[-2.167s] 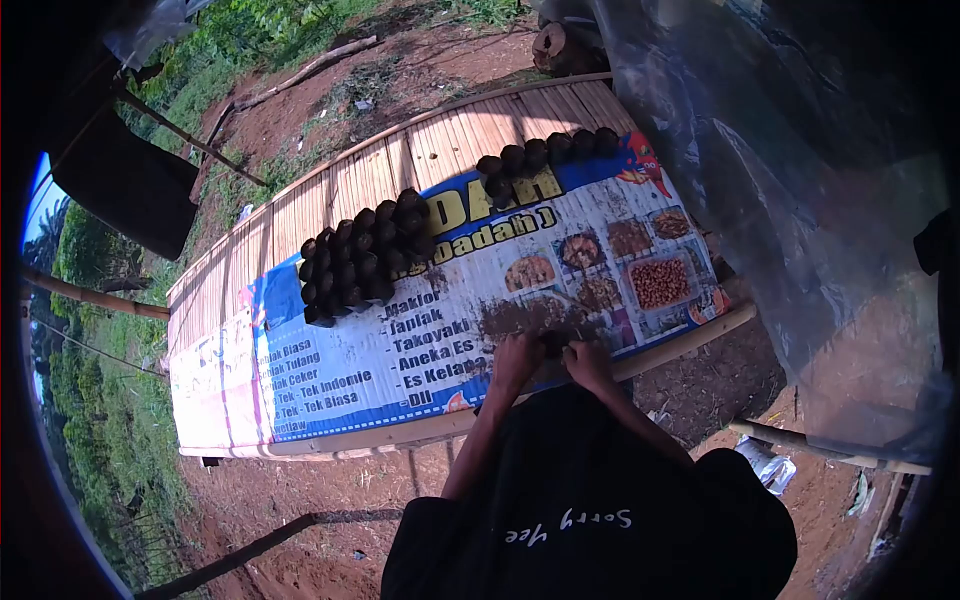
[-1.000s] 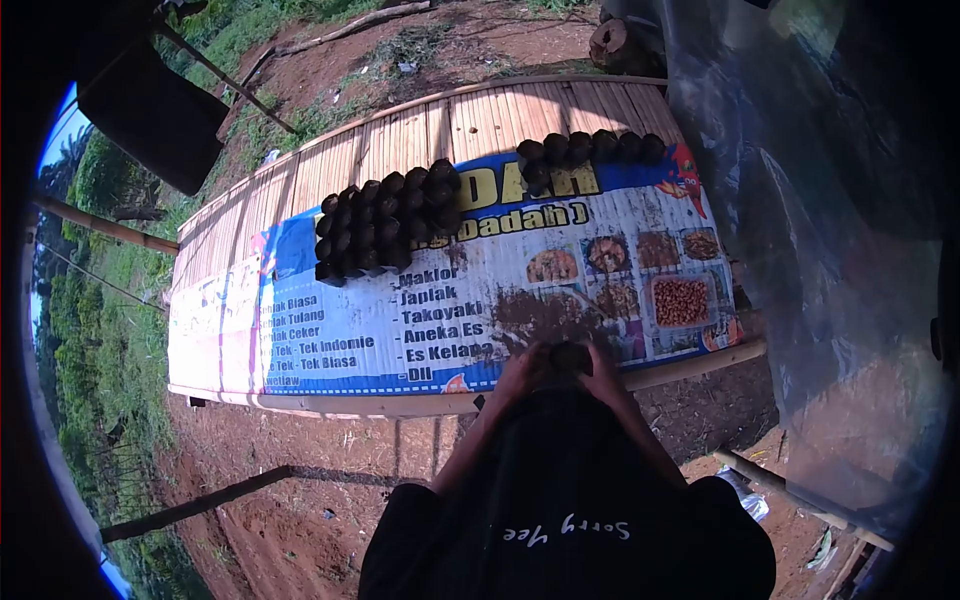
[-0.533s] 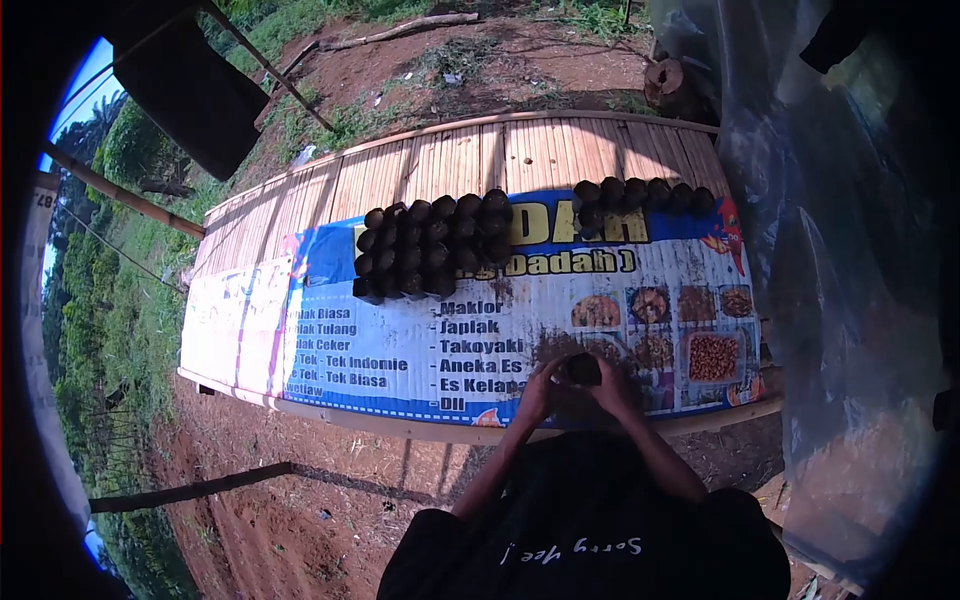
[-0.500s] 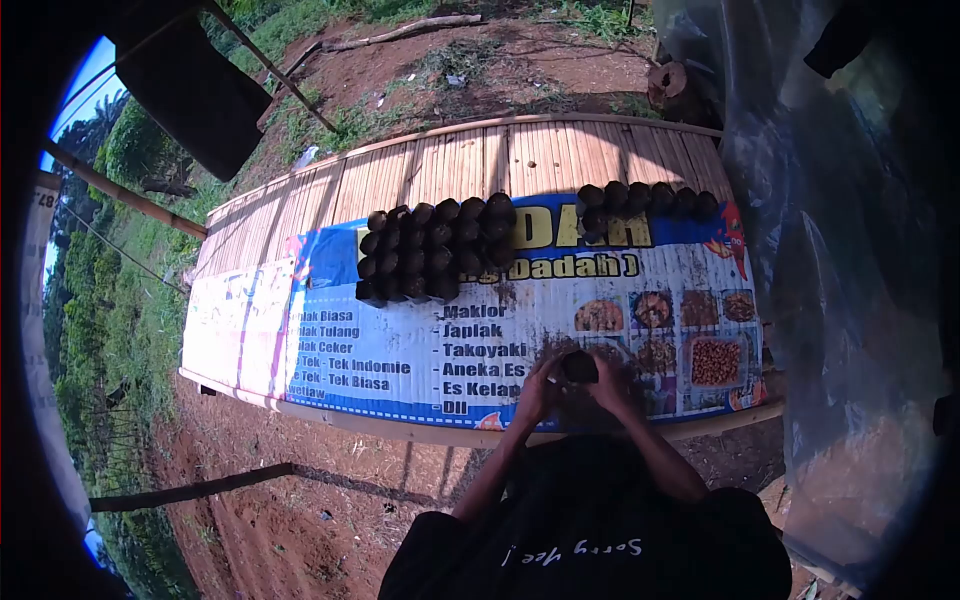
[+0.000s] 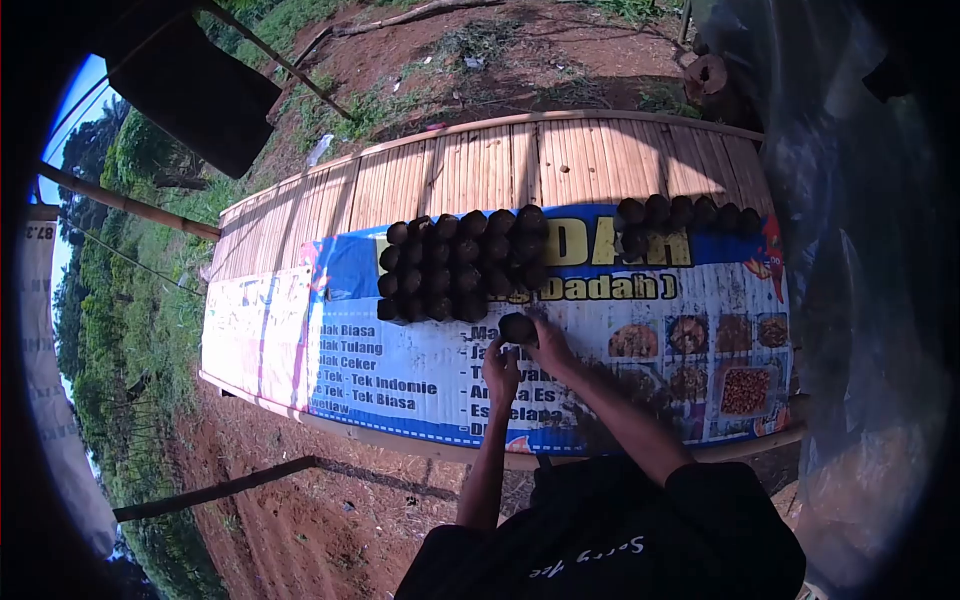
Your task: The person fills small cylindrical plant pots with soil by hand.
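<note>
A small dark round pot point(image 5: 517, 327), open at the top, is held just in front of the grouped pots. My right hand point(image 5: 553, 350) grips it from the right side. Below and to the left, the fingers of my left hand point(image 5: 500, 364) are bent against the pot's lower edge. Rows of similar dark pots point(image 5: 435, 282) stand packed together on the printed banner point(image 5: 340, 385), a little beyond my hands. A smaller group of pots point(image 5: 682, 212) stands at the far right.
A slatted bamboo table point(image 5: 480, 165) lies under the banner. Dark crumbs are scattered over the print. Clear plastic sheeting point(image 5: 860, 330) hangs at the right. A bamboo pole point(image 5: 130, 202) and a dark cloth point(image 5: 195, 95) are at the upper left.
Both hands have moved forward and left with the pot, from near the table's front edge to beside the larger group. The view has shifted slightly.
</note>
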`<state>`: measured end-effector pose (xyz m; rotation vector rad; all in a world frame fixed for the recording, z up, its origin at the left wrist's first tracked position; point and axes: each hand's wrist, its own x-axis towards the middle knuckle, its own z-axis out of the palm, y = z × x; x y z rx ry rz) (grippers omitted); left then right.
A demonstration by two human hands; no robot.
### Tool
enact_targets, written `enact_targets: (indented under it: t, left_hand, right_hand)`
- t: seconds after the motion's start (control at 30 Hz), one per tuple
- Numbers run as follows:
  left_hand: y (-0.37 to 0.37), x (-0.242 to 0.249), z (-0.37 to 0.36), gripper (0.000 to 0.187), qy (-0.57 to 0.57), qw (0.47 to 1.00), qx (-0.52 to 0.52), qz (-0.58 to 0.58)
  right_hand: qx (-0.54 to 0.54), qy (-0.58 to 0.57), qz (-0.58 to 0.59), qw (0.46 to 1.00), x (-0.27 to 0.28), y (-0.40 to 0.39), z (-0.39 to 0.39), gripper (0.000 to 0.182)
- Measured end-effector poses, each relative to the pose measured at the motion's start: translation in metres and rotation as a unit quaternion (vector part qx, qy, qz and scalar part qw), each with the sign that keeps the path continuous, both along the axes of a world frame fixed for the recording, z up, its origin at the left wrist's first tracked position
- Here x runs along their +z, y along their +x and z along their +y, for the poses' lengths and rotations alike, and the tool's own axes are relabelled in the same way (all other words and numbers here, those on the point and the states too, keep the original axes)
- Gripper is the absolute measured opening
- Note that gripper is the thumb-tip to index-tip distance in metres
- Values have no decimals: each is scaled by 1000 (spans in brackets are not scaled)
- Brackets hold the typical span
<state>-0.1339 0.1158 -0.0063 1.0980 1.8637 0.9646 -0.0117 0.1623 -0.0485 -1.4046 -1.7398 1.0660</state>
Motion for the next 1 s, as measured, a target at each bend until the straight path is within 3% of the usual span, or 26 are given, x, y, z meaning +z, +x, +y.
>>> enact_targets:
  t: [0.07, 0.23, 0.3, 0.43, 0.53, 0.67, 0.7, 0.77, 0.83, 0.9, 0.93, 1.0]
  left_hand:
    - [-10, -28, 6, 43, -6, 999, 47, 3]
    - [-5, -8, 22, 37, 38, 998, 59, 7]
    - [-7, -4, 26, 45, 14, 998, 45, -37]
    - [-8, 1, 28, 43, 4, 996, 43, -78]
    - [-9, -4, 23, 45, 15, 997, 12, -75]
    - [0, -6, 8, 49, 25, 984, 8, -175]
    - [4, -4, 1, 47, 24, 984, -7, -178]
    - [13, 0, -15, 44, 22, 987, -48, -154]
    - [22, 2, -38, 41, 9, 992, -99, -81]
    - [33, -13, -59, 39, 10, 989, -134, -62]
    - [40, -16, -68, 38, 13, 986, -161, -39]
    - [60, -11, -84, 40, 62, 981, -183, 6]
  right_hand:
    - [3, 12, 14, 1000, 1, -11, 11, 62]
    - [-29, -11, 34, 999, 8, -33, 16, 57]
    - [-30, -4, -18, 999, 8, -38, 16, 53]
    - [-22, -3, -42, 999, 7, -38, 16, 52]
    - [-24, 57, -2, 998, 9, -28, 11, 49]
    - [-8, -14, 112, 994, 20, 7, -16, 38]
    - [-2, 27, 61, 998, 22, 22, -29, 35]
    - [-20, 20, -54, 998, 78, 64, -66, 32]
    - [-26, 93, -124, 988, 37, 100, -101, 37]
    - [-35, 40, -264, 963, 64, 137, -138, 50]
    - [-44, 43, -267, 962, 62, 152, -155, 50]
    - [-132, 42, -252, 958, 51, 178, -189, 68]
